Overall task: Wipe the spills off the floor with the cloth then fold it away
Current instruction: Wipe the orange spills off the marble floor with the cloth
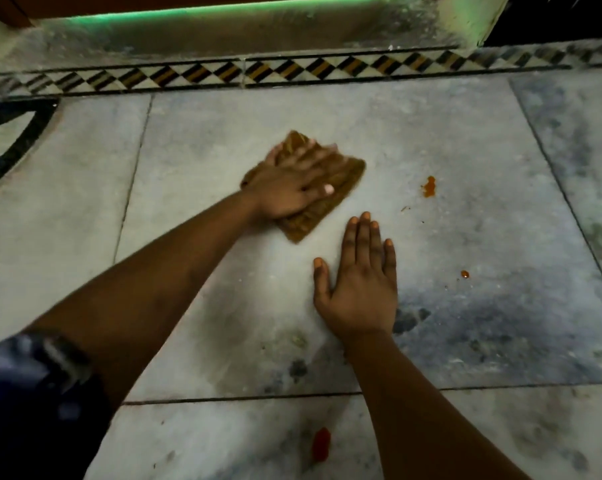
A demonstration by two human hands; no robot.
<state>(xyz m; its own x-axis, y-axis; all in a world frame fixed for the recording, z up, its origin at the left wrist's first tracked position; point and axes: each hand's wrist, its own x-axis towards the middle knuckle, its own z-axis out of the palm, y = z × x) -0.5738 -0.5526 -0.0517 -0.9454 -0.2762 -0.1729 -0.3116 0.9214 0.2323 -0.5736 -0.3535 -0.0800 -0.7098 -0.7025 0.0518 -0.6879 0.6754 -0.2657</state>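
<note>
Left hand [292,188] is flat on the cloth [334,188], fingers spread and pressing it onto the floor [466,140] — it's motion-blurred, so the fingertips are a bit hard to read. The cloth is a brown folded pad sitting near the middle of the big grey marble slab, sticking out from under the hand on the far and right sides. Right hand [360,282] is just beside it, closer to the camera, palm down on bare floor with straight fingers together, holding nothing.

Spills on show — an orange splat [428,186] to the right of the cloth, a small orange drop [464,274] further right and nearer, and a red smear [321,444] on the next slab down, between the two forearms. A patterned tile border [244,72] runs along the far edge.
</note>
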